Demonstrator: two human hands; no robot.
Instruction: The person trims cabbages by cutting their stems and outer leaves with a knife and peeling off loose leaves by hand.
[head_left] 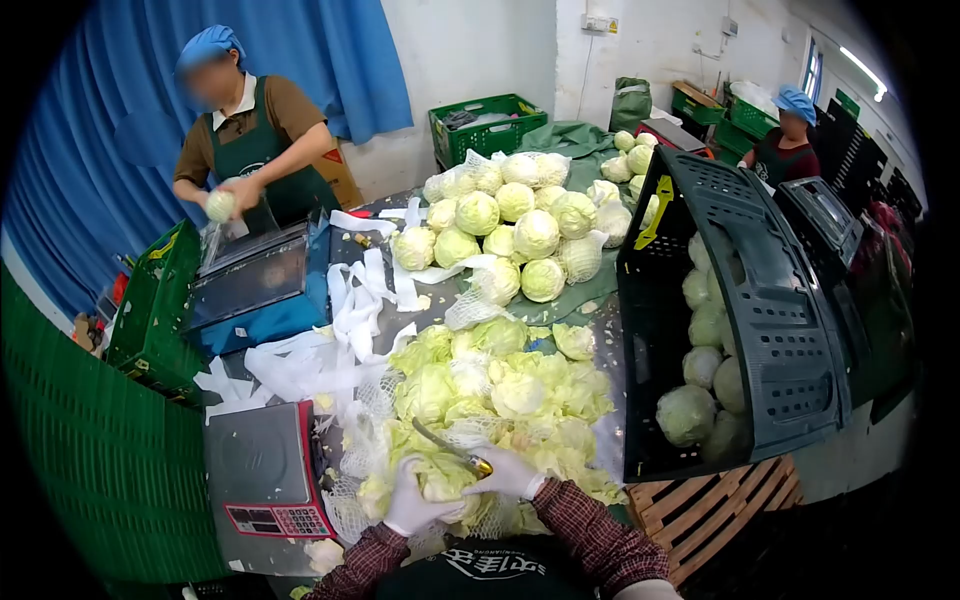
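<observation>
My left hand (418, 500), in a white glove, grips the side of a cabbage (442, 478) close to my body. On the right side of that cabbage is my right hand (507, 474), also gloved, closed around the handle of a curved knife (445, 443). The blade points up and to the left over the cabbage. Loose pale green leaves (530, 385) lie heaped just beyond my hands, with white netting (368, 440) to the left of them.
Whole cabbages (515, 202) are piled at the back. A dark crate (790, 330) with cabbages lies on its side at right. At left are a scale (262, 455), white strips (355, 310) and a green crate (155, 310). One co-worker (260, 140) holds a cabbage; another person (785, 140) is farther back.
</observation>
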